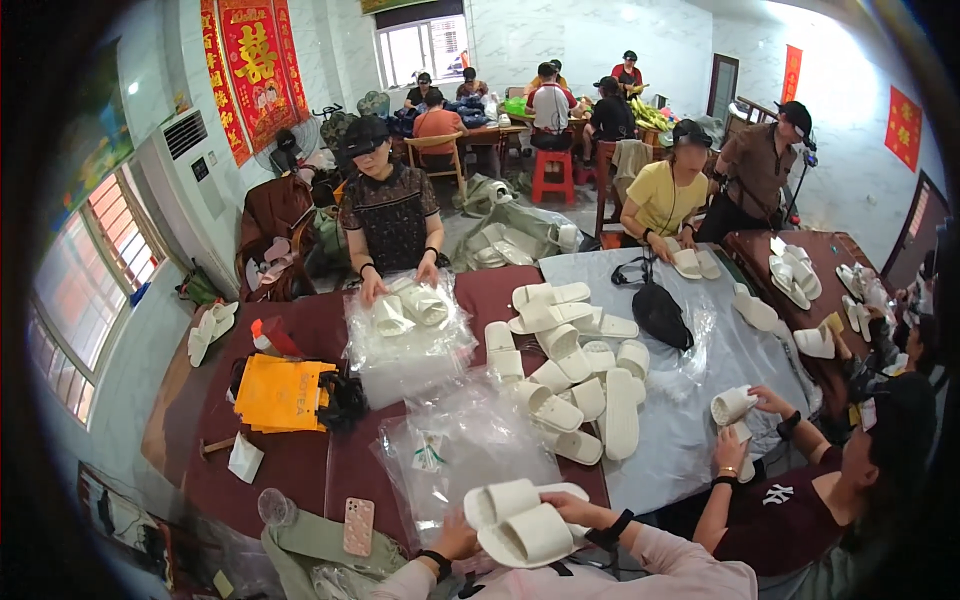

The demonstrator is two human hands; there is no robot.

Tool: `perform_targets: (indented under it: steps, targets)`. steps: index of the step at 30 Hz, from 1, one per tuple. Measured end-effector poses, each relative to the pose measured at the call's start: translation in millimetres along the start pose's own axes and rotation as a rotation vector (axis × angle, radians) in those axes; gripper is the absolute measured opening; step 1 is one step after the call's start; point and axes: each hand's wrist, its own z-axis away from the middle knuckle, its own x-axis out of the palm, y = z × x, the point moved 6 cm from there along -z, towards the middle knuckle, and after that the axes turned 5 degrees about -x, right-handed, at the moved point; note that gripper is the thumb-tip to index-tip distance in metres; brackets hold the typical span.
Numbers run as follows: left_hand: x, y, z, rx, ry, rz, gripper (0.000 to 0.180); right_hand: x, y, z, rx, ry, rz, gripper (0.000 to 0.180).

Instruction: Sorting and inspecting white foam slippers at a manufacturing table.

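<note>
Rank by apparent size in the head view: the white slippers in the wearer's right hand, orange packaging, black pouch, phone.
Largest: white slippers and orange packaging, unranked; they look close, and the slippers seem nearer the camera.
Then: black pouch.
Smallest: phone.

A pair of off-white slippers point(530, 535), each with one broad, plain band across the foot, is held side by side with the bands facing up, one partly overlapping the other. The pair is at the near edge of the clear bags point(485, 440), on the person's side. The right hand point(580, 511) grips its right side; the left hand point(456, 541) is at its left, its fingertips partly hidden.
</note>
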Motion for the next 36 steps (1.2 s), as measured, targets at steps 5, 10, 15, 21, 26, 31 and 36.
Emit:
perform_targets:
  steps: [5, 10, 15, 21, 26, 31, 36]
  targets:
    - [32.3, -21.9, 11.0, -0.234, -0.12, 1.038, 0.041, 41.5, 6.4, -1.4, 0.103, -0.147, -0.045, 0.035]
    - [-1.0, -18.1, -17.8, -0.404, -0.294, 1.889, 0.043, 56.0, 11.7, 1.6, 0.129, -0.158, -0.113, 0.037]
    - [-12.0, -34.5, -31.8, -0.233, -0.473, 1.405, 0.047, 64.2, -3.2, 8.9, 0.134, -0.111, -0.044, 0.036]
    - [-24.0, -39.4, -32.1, -0.268, -0.406, 1.221, 0.049, 60.5, 3.4, 28.5, 0.111, 0.062, -0.071, 0.034]
    - [-50.0, -25.7, -35.8, -0.209, -0.329, 0.986, 0.051, 38.9, 13.7, 53.8, 0.036, 0.346, 0.038, 0.03]
    - [-81.0, -9.5, -50.2, -0.086, -0.169, 0.772, 0.048, 32.3, -4.0, 70.8, -0.047, 0.725, 0.47, 0.026]
    - [-95.5, 0.0, -57.7, -0.096, -0.069, 0.753, 0.046, 31.5, -10.3, 55.3, -0.068, 0.699, 0.526, 0.027]
